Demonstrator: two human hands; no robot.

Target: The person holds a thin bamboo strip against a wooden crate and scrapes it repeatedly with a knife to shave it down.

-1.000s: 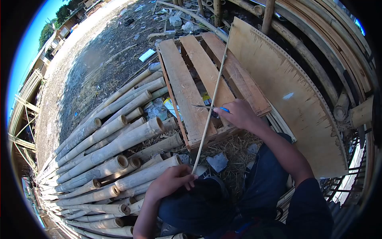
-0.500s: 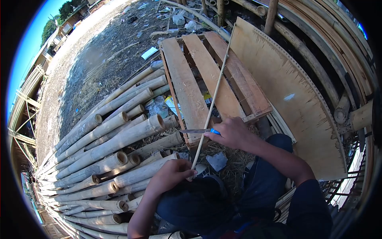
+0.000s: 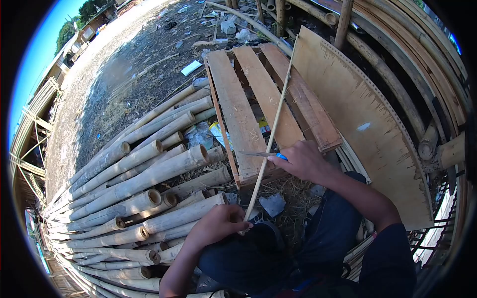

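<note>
A long, thin bamboo strip (image 3: 274,130) slants away from my knees across a slatted wooden pallet (image 3: 239,99). My left hand (image 3: 222,223) pinches the strip's near end, close above my left knee. In my right hand (image 3: 304,161) is a knife (image 3: 254,154) with a blue handle, its blade pointing left and crossing the strip at the pallet's near part. The thumb of that hand presses at the strip beside the blade. Thin curled shavings lie on the pallet slats.
Cut bamboo poles (image 3: 164,171) lie stacked on the left, open ends toward the pallet. A plywood sheet (image 3: 367,129) leans at the right, with more poles behind it. A grey stone block (image 3: 272,204) sits on the ground before the pallet. Litter (image 3: 191,68) is scattered beyond.
My right hand with the knife has moved slightly right and up along the strip, and the blade is turned to a different angle. My left hand still pinches the near end.
</note>
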